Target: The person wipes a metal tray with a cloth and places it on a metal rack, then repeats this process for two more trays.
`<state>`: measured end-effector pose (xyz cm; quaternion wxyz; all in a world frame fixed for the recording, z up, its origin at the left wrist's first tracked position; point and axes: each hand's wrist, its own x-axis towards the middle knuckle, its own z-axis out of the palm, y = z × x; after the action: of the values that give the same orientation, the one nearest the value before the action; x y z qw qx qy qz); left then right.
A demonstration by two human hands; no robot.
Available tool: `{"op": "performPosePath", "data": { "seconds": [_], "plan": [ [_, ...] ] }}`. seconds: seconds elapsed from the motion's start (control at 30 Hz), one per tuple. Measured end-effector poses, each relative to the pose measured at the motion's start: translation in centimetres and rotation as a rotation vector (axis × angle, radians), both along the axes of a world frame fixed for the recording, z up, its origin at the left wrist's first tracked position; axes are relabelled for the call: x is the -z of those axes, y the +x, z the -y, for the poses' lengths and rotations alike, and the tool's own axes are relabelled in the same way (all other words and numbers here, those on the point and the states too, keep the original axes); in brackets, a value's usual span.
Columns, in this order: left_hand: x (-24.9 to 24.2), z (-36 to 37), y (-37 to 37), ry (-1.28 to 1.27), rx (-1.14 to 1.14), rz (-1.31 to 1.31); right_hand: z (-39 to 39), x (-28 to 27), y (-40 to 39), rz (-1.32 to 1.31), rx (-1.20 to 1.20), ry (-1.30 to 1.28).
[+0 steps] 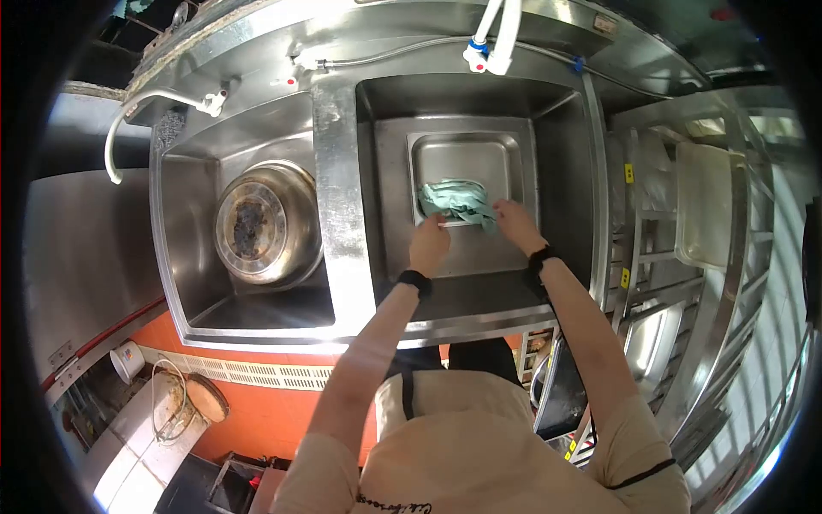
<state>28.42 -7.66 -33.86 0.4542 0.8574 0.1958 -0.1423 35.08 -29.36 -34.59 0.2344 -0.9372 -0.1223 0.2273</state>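
A rectangular metal tray (467,158) lies in the right-hand sink basin, and a crumpled green cloth (458,199) is bunched over its near side. My left hand (430,246) is closed at the tray's near left corner, with the fingertips on the rim just below the cloth. At the cloth's right end, my right hand (517,228) has its fingers bent and closed against the fabric. The fingertips of both hands are small and partly hidden. Each wrist wears a black band.
In the left basin (197,295) a large round metal pot (291,184) rests upside down with a scorched base. White taps (507,38) (124,111) hang over both basins. A metal rack (655,257) with trays stands on the right. A wire scourer (171,127) sits at the left basin's back corner.
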Motion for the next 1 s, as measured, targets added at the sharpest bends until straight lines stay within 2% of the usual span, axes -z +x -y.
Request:
{"op": "performPosePath", "data": {
  "seconds": [0.03,0.07,0.17,0.2,0.27,0.3,0.33,0.37,0.4,0.43,0.47,0.53,0.57,0.6,0.67,0.73,0.8,0.83,0.87,0.9,0.93,1.0],
  "plan": [
    [1.6,0.5,-0.5,0.036,-0.024,-0.088,-0.6,1.2,1.0,-0.086,-0.004,-0.152],
    [2.3,0.9,-1.1,0.038,-0.032,-0.093,-1.2,2.5,1.4,-0.091,-0.012,-0.149],
    [3.9,1.5,-3.2,0.036,-0.048,-0.111,-2.5,6.7,2.6,-0.080,-0.075,-0.384],
    [3.9,1.2,-3.7,0.006,-0.040,-0.125,-2.3,8.0,2.5,-0.088,-0.079,-0.371],
    [5.6,1.1,-4.7,0.000,-0.062,-0.134,-1.8,11.4,2.6,0.069,-0.276,-0.289],
    [8.1,0.9,-5.8,-0.089,-0.159,-0.220,-1.9,11.6,2.8,0.047,-0.296,-0.242],
    [8.4,0.8,-5.3,-0.183,-0.247,-0.306,-2.0,12.2,3.0,0.046,-0.293,-0.227],
    [8.7,0.7,-4.5,-0.173,-0.239,-0.307,-2.0,12.8,3.2,0.025,-0.293,-0.266],
    [9.0,0.6,-3.7,-0.004,-0.218,-0.283,-1.8,13.2,3.4,0.006,-0.291,-0.310],
    [8.7,0.6,-2.8,0.160,-0.196,-0.260,-1.4,13.0,3.1,0.078,-0.263,-0.240],
    [10.7,0.0,-2.0,0.278,-0.157,-0.326,-0.9,13.2,3.0,0.126,-0.172,-0.158],
    [13.6,-0.9,-1.4,0.396,-0.166,-0.163,0.0,12.4,3.4,0.146,0.081,-0.098],
    [14.0,-1.2,-0.4,0.381,-0.201,-0.150,0.8,11.3,3.8,0.188,0.191,-0.024],
    [14.4,-1.3,0.6,0.367,-0.236,-0.137,1.6,10.1,4.0,0.190,0.190,-0.033],
    [13.2,-1.0,2.7,0.449,-0.192,-0.140,3.1,8.6,4.2,0.241,0.448,-0.046],
    [13.4,-1.1,4.0,0.394,-0.124,-0.235,5.0,10.0,4.1,0.241,0.423,-0.090],
    [13.3,-0.7,4.8,0.375,-0.150,-0.218,6.1,10.9,4.2,0.288,0.371,0.206],
    [13.3,-0.8,5.0,0.375,-0.176,-0.253,6.3,10.3,4.8,0.333,0.347,0.217],
    [13.0,-0.8,5.2,0.377,-0.203,-0.289,6.7,9.7,5.4,0.329,0.353,0.219],
    [12.8,-0.6,5.2,0.374,-0.243,-0.236,7.2,9.2,6.2,0.335,0.385,0.114],
    [13.5,-0.9,5.0,0.381,-0.238,-0.242,7.7,9.5,6.5,0.338,0.415,0.008],
    [14.9,-1.6,4.8,0.378,-0.224,-0.175,8.4,11.2,6.3,0.278,0.508,-0.031]
  ]
}}
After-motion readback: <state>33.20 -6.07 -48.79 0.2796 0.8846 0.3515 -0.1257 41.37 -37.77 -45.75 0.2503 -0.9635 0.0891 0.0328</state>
